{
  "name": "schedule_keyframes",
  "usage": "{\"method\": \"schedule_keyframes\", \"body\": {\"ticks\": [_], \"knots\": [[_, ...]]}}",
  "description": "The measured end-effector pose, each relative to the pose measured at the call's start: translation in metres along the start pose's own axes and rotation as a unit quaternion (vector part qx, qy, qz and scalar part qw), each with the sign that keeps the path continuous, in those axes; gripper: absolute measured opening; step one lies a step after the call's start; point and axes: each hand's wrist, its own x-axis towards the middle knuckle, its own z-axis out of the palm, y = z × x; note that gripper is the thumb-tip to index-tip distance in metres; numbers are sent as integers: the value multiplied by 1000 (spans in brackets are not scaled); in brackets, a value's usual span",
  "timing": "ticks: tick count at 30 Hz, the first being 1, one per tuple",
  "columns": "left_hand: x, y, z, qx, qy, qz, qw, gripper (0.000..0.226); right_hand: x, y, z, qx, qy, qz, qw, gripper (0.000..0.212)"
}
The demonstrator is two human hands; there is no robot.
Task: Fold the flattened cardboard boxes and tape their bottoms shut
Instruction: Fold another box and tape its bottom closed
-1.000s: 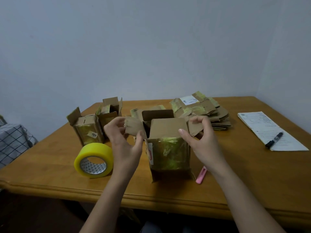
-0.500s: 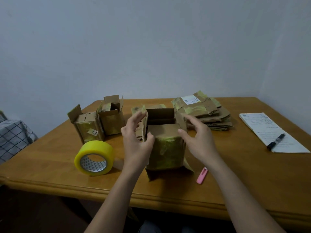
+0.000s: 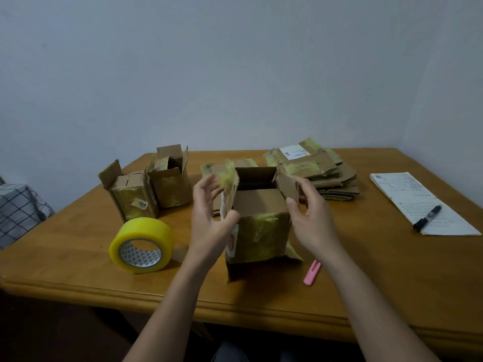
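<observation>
Hands are letting go now: the left hand [image 3: 209, 218] and right hand [image 3: 312, 220], grip wide, are opening beside the cardboard box [image 3: 261, 231] standing on the bench [image 3: 366, 270], so taping looks next.

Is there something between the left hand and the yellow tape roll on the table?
Nothing visible: bare wooden table separates the left hand from the yellow tape roll lying lower left of it.
</observation>
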Motion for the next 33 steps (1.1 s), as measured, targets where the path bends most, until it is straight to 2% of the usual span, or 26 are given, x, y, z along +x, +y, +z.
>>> {"method": "schedule_keyframes", "body": {"ticks": [3, 7, 9, 12, 14, 16, 18, 21, 24, 27, 30, 31, 33], "knots": [[4, 0, -8, 71, -63, 27, 995, 67, 2, 2, -1, 10, -17, -3, 1000, 43], [12, 6, -17, 90, -135, 9, 987, 71, 5, 4, 0, 14, -35, -7, 999, 44], [15, 7, -20, 87, -139, 8, 987, 73, 7, 4, 0, 15, -33, -6, 999, 46], [19, 6, -24, 49, -109, 6, 993, 95, 9, 6, 1, 25, -24, -1, 999, 46], [24, 5, -26, 22, -88, -7, 996, 101, 10, 8, 3, 37, -14, 7, 999, 44], [25, 1, -30, 14, -85, -18, 996, 92, 12, 10, 5, 40, -5, 9, 999, 43], [25, -3, -33, 21, -73, -27, 997, 70, 16, 12, 8, 53, 11, 17, 998, 42], [25, -4, -37, -16, -46, -26, 998, 46, 25, 13, 13, 88, 72, 24, 993, 41], [24, -5, -40, 14, -58, -19, 998, 39, 34, 11, 14, 82, 99, 20, 991, 41], [19, -13, -38, 48, -62, -47, 996, 38, 37, 8, 12, 107, 55, 9, 993, 43], [13, -22, -32, 78, -42, -85, 992, 45, 29, 3, 10, 153, -60, 32, 986, 25], [11, -26, -29, 95, -40, -100, 990, 51, 25, 4, 9, 153, -101, 48, 982, 25], [8, -32, -24, 123, -35, -121, 984, 65, 14, 9, 9, 119, -145, 74, 979, 39]]}}
